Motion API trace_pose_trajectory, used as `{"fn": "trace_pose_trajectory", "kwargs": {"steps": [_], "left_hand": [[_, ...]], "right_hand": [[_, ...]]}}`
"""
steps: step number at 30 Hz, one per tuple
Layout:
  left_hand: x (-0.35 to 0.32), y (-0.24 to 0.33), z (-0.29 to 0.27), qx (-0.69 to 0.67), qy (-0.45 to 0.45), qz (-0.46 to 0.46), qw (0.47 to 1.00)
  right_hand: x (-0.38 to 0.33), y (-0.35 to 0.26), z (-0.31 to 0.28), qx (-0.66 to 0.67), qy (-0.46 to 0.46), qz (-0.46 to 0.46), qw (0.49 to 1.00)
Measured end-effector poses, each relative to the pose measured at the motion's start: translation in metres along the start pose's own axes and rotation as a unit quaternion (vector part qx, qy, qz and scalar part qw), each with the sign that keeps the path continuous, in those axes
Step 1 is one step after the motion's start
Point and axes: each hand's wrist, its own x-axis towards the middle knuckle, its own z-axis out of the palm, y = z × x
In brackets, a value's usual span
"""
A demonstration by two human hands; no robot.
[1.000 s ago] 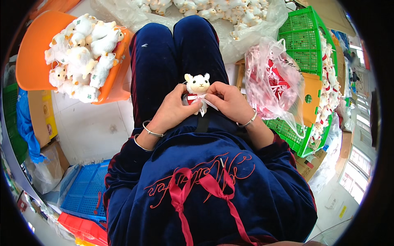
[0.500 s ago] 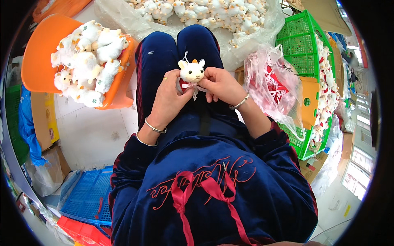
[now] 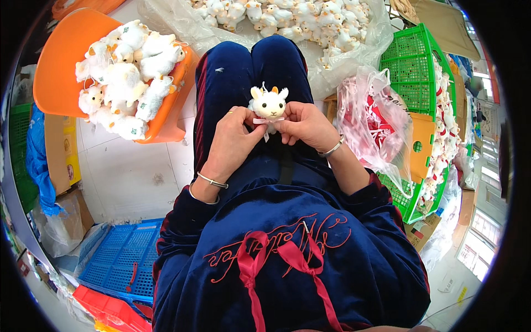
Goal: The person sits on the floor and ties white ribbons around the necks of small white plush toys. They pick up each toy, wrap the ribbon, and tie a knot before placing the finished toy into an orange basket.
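Above my lap, a small white plush toy point(image 3: 269, 103) faces up toward me, with black eyes, an orange tuft and a hanging loop on its head. A pale pink ribbon point(image 3: 267, 120) crosses its neck, and a narrow end hangs down. My left hand point(image 3: 235, 135) is closed on the toy's left side, thumb and fingers at the ribbon. From the other side my right hand point(image 3: 307, 126) pinches at the toy's neck and ribbon, fingers curled. My fingers hide most of the toy's body.
Similar plush toys point(image 3: 121, 83) are heaped on an orange chair point(image 3: 61, 66) at left. More lie in a clear plastic sheet point(image 3: 379, 41) ahead. At right are a clear bag point(image 3: 359, 91) with red pieces and a green crate point(image 3: 409, 61). A blue crate point(image 3: 119, 260) lies lower left.
The toy has turned more upright and its ribbon shows more plainly across the neck. The red at its side is no longer visible. Both hands stay on it; the whole view has shifted slightly.
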Motion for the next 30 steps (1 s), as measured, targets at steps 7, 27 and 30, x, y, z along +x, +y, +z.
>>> {"fn": "trace_pose_trajectory", "kwargs": {"steps": [7,27,30], "left_hand": [[0.017,0.004,-0.003,-0.046,-0.018,-0.029,0.998],[0.044,-0.005,0.004,-0.135,-0.036,-0.104,0.985],[0.043,-0.002,0.011,-0.077,-0.004,-0.054,0.996]], "right_hand": [[0.013,0.01,0.014,-0.037,0.077,-0.14,0.987],[0.008,0.008,0.021,-0.302,0.203,-0.391,0.845],[0.004,0.01,0.021,-0.296,0.183,-0.413,0.842]]}}
